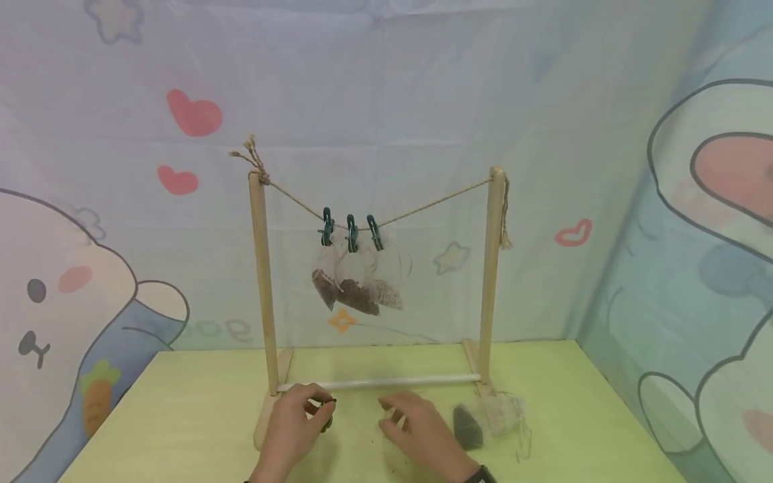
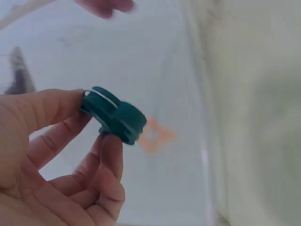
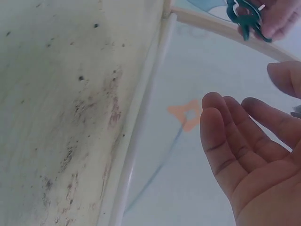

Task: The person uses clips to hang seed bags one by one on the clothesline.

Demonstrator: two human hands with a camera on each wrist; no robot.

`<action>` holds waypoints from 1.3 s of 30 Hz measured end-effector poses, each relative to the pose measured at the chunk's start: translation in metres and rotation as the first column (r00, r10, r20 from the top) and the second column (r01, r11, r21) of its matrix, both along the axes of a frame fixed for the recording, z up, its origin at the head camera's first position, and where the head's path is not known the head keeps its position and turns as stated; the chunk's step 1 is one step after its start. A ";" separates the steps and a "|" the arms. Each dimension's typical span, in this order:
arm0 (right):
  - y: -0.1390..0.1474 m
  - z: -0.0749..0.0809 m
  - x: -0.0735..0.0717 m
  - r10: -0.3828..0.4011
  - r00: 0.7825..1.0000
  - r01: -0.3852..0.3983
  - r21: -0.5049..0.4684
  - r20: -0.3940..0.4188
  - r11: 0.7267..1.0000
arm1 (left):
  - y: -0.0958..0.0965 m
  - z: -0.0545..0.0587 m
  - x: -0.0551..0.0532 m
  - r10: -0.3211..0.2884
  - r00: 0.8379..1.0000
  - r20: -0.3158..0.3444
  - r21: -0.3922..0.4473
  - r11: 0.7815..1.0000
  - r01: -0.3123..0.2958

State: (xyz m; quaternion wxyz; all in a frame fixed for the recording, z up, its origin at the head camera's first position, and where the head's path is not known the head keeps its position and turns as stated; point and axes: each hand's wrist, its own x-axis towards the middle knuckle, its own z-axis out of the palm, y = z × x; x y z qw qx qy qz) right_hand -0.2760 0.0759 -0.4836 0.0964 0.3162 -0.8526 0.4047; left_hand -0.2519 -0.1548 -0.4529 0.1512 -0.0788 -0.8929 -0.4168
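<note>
My left hand [image 1: 291, 421] pinches a dark green plastic clothespin [image 2: 115, 115] between thumb and fingers, low over the table before the wooden frame. To its right, my right hand [image 1: 419, 429] hovers with loosely bent fingers and nothing in it; its palm [image 3: 263, 183] faces the right wrist camera. Above both hands, a twine line [image 1: 437, 201] sags between two posts. Three green clothespins [image 1: 351, 233] grip it near the middle, and sheer bags with dark grainy filling [image 1: 357, 296] hang from them.
More sheer bags [image 1: 501, 414], one with dark filling [image 1: 468, 429], lie on the table right of my right hand. The frame has a left post [image 1: 263, 282], a right post [image 1: 492, 282] and a white crossbar [image 1: 386, 383]. Dark specks dot the tabletop [image 3: 80, 113].
</note>
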 end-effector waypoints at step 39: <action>0.004 0.020 0.006 0.104 0.993 -0.111 -0.166 -0.048 0.980 | 0.035 0.010 -0.003 -0.310 0.942 0.132 0.280 0.923 0.264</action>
